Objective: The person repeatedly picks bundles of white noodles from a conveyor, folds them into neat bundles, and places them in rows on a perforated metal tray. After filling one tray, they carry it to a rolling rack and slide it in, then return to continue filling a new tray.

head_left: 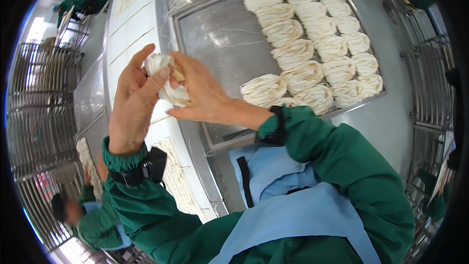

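Observation:
Between my two hands is a bundle of pale noodles point(176, 95), held up over the edge of the white conveyor belt point(133, 18). My left hand point(133, 95) grips it from the left, thumb across its front. On the other side my right hand point(201, 88) curls its fingers around it; part of the bundle is hidden by the fingers. To the right lies a metal-framed mesh tray point(220, 40). Folded noodle bundles point(293, 51) fill its right side in rows, and one bundle point(263, 90) lies nearest my right wrist.
More noodle strands point(179, 176) lie on the belt near my left forearm. A metal rail point(194, 139) runs between belt and tray. At the lower left a co-worker point(99, 223) in green holds a long noodle bundle point(89, 165). Metal racks point(44, 80) stand far left.

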The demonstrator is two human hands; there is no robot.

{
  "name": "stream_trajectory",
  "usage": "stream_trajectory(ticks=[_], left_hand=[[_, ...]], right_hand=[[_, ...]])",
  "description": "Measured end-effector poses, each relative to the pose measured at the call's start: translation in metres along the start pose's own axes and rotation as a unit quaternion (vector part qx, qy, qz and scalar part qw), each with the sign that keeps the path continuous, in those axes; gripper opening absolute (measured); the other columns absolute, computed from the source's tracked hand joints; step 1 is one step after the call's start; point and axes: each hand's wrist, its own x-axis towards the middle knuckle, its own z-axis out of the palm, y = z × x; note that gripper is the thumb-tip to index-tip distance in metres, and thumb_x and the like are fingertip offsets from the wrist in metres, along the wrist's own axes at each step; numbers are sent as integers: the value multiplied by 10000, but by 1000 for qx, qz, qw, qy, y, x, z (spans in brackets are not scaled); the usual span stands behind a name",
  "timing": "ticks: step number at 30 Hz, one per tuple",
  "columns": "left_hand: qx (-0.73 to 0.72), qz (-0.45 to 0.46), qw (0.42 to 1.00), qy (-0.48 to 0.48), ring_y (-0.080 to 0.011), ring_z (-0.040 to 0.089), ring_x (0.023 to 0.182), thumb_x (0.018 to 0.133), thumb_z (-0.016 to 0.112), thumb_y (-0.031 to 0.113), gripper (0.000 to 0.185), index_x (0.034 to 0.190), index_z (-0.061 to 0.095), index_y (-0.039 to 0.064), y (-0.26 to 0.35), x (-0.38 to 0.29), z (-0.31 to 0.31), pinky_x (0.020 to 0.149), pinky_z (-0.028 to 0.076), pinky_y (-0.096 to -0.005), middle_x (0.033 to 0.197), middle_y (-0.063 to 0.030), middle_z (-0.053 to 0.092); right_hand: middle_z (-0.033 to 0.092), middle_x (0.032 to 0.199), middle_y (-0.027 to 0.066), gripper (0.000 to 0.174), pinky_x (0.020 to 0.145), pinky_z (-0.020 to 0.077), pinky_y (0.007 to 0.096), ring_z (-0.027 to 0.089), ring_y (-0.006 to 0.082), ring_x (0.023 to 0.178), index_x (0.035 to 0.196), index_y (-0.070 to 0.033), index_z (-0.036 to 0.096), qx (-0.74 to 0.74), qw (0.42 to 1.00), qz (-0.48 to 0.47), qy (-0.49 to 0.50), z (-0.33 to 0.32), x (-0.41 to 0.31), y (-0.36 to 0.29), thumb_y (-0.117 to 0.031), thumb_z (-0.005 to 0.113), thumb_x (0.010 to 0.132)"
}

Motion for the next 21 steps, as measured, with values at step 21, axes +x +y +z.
stream_trajectory(ticks=[21], left_hand=[[-74, 44, 992, 92, -155, 629, 913, 1027, 580, 289, 559, 1413, 391, -69, -170, 78, 133, 819, 508, -280, 1052, -102, 639]], right_hand=[[636, 1199, 186, 666, 898, 508, 442, 616, 381, 1065, 1365, -32, 502, -112, 944, 152, -271, -146, -59, 180, -83, 778, 762]])
